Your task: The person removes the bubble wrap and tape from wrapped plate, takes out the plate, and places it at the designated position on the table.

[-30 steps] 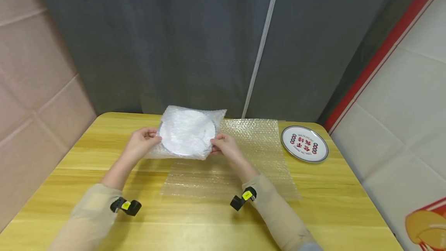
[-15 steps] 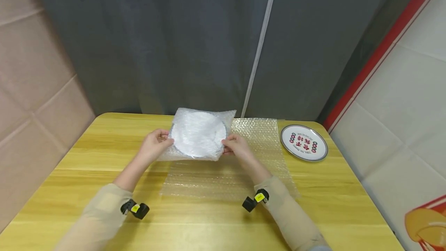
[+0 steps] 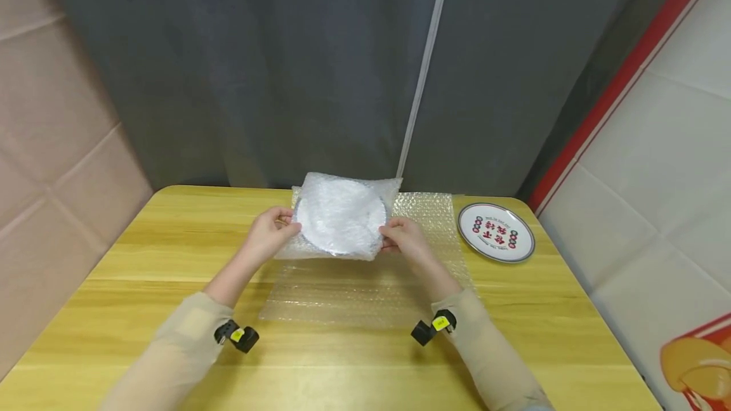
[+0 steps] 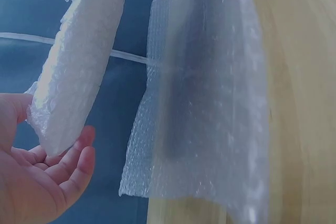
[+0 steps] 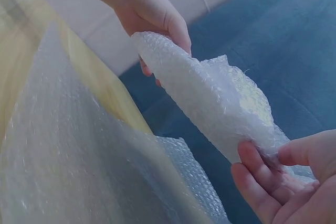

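A white plate wrapped in bubble wrap (image 3: 342, 217) is held up between both hands, its dark rim showing through the layers. My left hand (image 3: 270, 233) pinches its left edge, thumb on top and fingers beneath. On the opposite edge my right hand (image 3: 408, 243) grips in the same way. In the left wrist view the wrapped plate (image 4: 79, 66) is seen edge-on, with the left hand (image 4: 42, 177) at its lower end. Both hands appear on the bundle in the right wrist view, the right hand (image 5: 294, 177) nearest. A flat bubble wrap sheet (image 3: 342, 297) lies below the bundle.
A second plate (image 3: 495, 232), white with red characters and a dark rim, lies unwrapped at the right of the wooden table (image 3: 342, 366). Behind the table hangs a grey curtain (image 3: 257, 81). Light panels stand on both sides.
Both hands have carried the wrapped plate to the right, over the bubble wrap sheet. Their grip on it looks the same. The unwrapped plate stays put.
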A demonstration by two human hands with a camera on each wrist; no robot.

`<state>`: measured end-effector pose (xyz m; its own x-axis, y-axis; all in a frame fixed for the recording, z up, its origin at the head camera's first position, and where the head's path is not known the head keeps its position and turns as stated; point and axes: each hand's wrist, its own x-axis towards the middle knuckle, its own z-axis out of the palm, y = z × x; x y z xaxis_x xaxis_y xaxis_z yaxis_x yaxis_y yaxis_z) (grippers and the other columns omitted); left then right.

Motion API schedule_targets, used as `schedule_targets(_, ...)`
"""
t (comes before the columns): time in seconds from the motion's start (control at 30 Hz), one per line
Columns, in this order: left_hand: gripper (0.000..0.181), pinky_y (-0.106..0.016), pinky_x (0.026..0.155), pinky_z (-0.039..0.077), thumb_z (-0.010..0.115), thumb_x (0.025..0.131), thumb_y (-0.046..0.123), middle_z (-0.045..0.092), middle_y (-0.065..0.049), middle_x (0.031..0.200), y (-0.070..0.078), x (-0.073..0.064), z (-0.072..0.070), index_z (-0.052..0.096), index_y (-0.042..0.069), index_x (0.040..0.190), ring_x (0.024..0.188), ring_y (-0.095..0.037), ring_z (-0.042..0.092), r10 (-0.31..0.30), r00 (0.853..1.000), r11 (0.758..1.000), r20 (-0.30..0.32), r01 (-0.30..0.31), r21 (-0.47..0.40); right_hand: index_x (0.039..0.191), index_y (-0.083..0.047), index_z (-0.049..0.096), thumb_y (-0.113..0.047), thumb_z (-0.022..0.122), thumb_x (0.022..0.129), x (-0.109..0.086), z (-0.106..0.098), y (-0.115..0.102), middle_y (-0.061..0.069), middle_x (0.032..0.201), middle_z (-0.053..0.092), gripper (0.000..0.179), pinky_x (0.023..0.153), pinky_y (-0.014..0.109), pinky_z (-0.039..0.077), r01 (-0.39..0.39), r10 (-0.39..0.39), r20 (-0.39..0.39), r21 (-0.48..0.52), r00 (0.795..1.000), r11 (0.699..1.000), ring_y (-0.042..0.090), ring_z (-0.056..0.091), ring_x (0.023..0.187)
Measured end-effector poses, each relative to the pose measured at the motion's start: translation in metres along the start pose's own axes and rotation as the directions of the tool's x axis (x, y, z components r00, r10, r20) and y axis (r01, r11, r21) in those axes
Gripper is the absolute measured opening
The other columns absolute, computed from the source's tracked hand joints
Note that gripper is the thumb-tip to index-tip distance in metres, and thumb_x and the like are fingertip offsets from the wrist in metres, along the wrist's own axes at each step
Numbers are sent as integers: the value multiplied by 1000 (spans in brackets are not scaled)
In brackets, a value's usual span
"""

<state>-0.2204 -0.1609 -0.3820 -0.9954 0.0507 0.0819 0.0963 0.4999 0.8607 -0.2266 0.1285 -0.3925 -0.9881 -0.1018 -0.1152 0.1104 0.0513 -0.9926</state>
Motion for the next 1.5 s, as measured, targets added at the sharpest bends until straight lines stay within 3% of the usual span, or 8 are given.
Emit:
schedule_targets(0.33,36,-33,69,51,67,86,12,60,-18,100,1,4,19,57,-8,115,90,-30,61,12,1000,1000,18,-11,-14,88,3,52,0,57,92,-6,-17,3,5,70,57,7,64,32,56,-23,23,-11,-33,1000,999,13,58,59)
schedule_targets(0.7,36,-29,68,51,68,83,8,59,-17,99,3,7,39,58,-9,114,85,-28,60,7,1000,994,22,-4,-111,92,7,55,-2,58,93,-9,-30,14,6,75,56,9,63,27,54,-63,59,-82,-43,995,997,12,58,61)
schedule_targets(1.03,33,-28,64,50,70,81,6,59,-14,93,-3,8,57,59,-8,109,80,-23,59,-19,999,987,36,24,-160,90,8,55,0,58,91,-10,-42,23,5,72,56,8,62,28,55,-63,59,-85,-48,995,997,11,57,58)
schedule_targets(1.5,35,-35,72,53,69,81,6,60,-20,110,-10,11,74,58,-5,113,90,-30,62,-72,996,981,48,79,-176,89,8,54,4,57,91,-6,-50,34,9,74,57,6,66,35,57,-112,108,-78,-42,991,993,13,59,59)
